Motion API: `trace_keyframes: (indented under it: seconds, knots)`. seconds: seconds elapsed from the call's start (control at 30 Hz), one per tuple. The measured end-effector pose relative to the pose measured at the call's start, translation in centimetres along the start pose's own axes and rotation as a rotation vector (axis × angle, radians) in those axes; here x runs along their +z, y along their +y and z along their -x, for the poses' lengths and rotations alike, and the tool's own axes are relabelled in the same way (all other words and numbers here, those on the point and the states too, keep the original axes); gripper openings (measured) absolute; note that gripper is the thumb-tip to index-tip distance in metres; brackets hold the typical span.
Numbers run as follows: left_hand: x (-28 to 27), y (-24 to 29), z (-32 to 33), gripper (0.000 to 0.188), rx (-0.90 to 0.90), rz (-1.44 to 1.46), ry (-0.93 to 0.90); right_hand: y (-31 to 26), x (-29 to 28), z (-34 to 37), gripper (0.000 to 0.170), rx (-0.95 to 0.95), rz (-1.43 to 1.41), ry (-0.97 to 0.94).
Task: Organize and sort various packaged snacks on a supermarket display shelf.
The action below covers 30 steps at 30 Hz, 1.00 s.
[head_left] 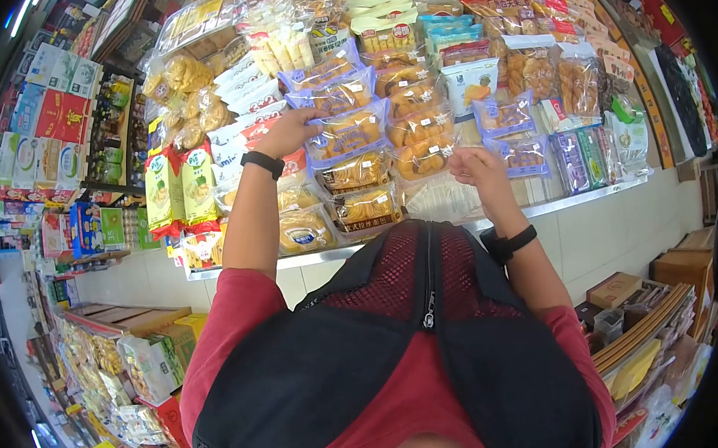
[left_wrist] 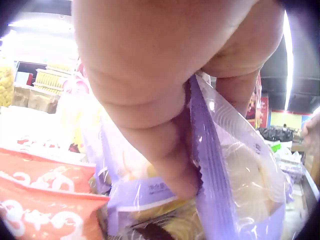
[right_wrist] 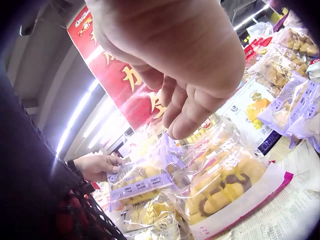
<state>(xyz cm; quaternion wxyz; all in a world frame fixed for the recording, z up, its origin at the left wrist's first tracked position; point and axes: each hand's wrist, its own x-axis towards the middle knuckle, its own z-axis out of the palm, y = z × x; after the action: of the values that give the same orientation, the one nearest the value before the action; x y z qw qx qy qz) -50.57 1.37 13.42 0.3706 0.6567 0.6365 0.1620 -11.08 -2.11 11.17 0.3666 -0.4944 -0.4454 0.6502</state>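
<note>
My left hand pinches the left edge of a purple-trimmed clear bag of bread. The left wrist view shows thumb and fingers on either side of the bag's purple crimped edge. Similar purple bread bags lie just behind it, and packs of twisted bread in front. My right hand hovers at the right of a column of clear bread packs, its fingers loosely curled and holding nothing. Below it in the right wrist view is a bread pack with brown swirls.
Packaged snacks cover the display table, whose metal front edge runs before me. Two more purple bags and a white pouch lie to the right. Green-and-yellow packs stand at left. Stocked shelves flank the left side; cartons stand lower right.
</note>
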Motion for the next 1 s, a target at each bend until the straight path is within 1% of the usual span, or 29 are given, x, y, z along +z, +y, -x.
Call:
trace_keyframes:
  seconds: [0.03,0.1,0.13,0.2,0.23,0.27,0.33,0.37,0.43,0.47,0.5,0.53,0.6,0.63,0.7,0.73,0.8,0.83,0.9,0.93,1.0]
  knots:
    - [0.1,0.0,-0.1,0.036,0.003,-0.005,-0.006,0.1,-0.2,0.1,0.029,0.0,-0.006,0.006]
    - [0.6,0.2,-0.1,0.038,0.007,-0.16,0.016,0.3,-0.8,0.4,0.029,-0.009,-0.005,0.021]
    - [0.8,0.3,-0.1,0.038,0.015,-0.164,0.009,0.4,-1.3,0.4,0.029,-0.01,-0.01,0.031]
    - [1.3,0.7,0.4,0.039,0.063,-0.269,0.136,0.8,-2.3,0.8,0.028,0.005,0.0,0.101]
    - [1.6,1.0,0.7,0.042,0.113,-0.331,0.196,0.9,-2.8,0.9,0.028,0.006,-0.001,0.11]
    - [1.9,1.4,1.0,0.042,0.119,-0.33,0.19,1.0,-3.4,1.2,0.028,0.014,-0.008,0.154]
    - [2.7,3.3,1.6,0.046,0.133,-0.547,0.258,1.5,-4.8,1.5,0.029,0.021,-0.012,0.215]
    - [3.3,2.8,1.6,0.054,0.166,-0.571,0.275,2.2,-5.7,1.5,0.028,0.016,-0.04,0.25]
    - [4.5,2.2,1.5,0.058,0.193,-0.607,0.29,3.1,-7.4,1.6,0.027,0.006,-0.064,0.305]
    - [5.0,1.9,1.4,0.061,0.204,-0.65,0.315,3.3,-8.2,1.7,0.029,0.023,-0.01,0.331]
    - [5.5,1.5,1.3,0.066,0.167,-0.676,0.291,3.5,-9.0,1.7,0.031,0.039,0.043,0.356]
    - [5.7,1.9,1.4,0.066,0.183,-0.671,0.289,4.3,-9.9,1.5,0.031,0.034,0.045,0.371]
    - [5.8,2.6,1.4,0.065,0.143,-0.68,0.285,5.2,-11.5,1.3,0.036,0.04,0.116,0.507]
    - [5.9,1.9,1.1,0.064,0.192,-0.68,0.31,5.3,-12.0,1.3,0.036,0.037,0.116,0.518]
    - [5.9,1.6,1.1,0.063,0.189,-0.694,0.305,5.4,-13.0,1.3,0.043,0.005,0.193,0.594]
    - [5.9,2.2,1.4,0.063,0.175,-0.712,0.301,6.1,-13.9,0.9,0.043,0.004,0.191,0.603]
    - [5.8,3.2,2.1,0.062,0.161,-0.717,0.296,7.0,-15.8,0.1,0.05,-0.046,0.292,0.617]
    - [5.8,3.7,2.5,0.062,0.165,-0.702,0.338,7.0,-16.4,0.0,0.05,-0.043,0.293,0.624]
    - [6.1,3.9,3.2,0.059,0.197,-0.677,0.417,6.5,-17.4,-0.3,0.055,-0.031,0.569,0.703]
    - [6.5,4.0,3.7,0.059,0.199,-0.675,0.417,6.4,-18.0,-0.6,0.055,-0.03,0.57,0.705]
    - [7.2,4.3,4.6,0.056,0.236,-0.664,0.488,6.6,-19.3,-1.5,0.057,0.021,0.745,0.732]
